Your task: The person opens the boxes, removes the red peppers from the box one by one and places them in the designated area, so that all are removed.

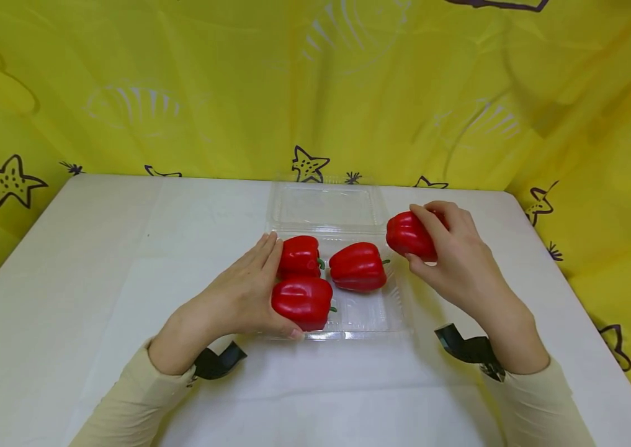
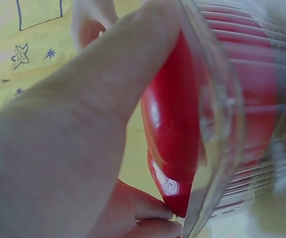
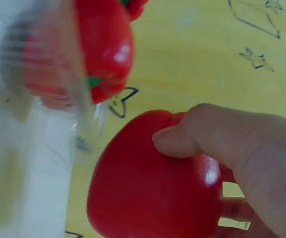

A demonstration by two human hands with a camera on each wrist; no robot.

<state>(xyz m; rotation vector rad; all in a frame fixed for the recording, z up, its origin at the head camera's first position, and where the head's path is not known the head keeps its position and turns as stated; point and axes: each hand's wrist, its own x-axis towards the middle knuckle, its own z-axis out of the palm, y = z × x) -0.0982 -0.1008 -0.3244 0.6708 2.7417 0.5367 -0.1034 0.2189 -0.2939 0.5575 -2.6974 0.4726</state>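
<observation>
My right hand (image 1: 457, 254) grips a red bell pepper (image 1: 411, 234) in the air by the right side of a clear plastic clamshell box (image 1: 362, 316). In the right wrist view, the thumb lies across this held bell pepper (image 3: 148, 183). My left hand (image 1: 248, 298) rests along the box's left side, fingers extended and thumb at the front edge. Beside it, two red bell peppers, one behind (image 1: 298, 254) and one in front (image 1: 303, 303), lie in the box. Another bell pepper (image 1: 358, 267) lies to their right, its green stem pointing right. The left wrist view shows the box's rim (image 2: 222, 114) close up.
The box's hinged lid (image 1: 326, 206) lies folded back toward the yellow patterned cloth (image 1: 315, 93) behind the table. White covering spreads over the table (image 1: 97, 267). Dark bands (image 1: 463, 344) sit at both wrists.
</observation>
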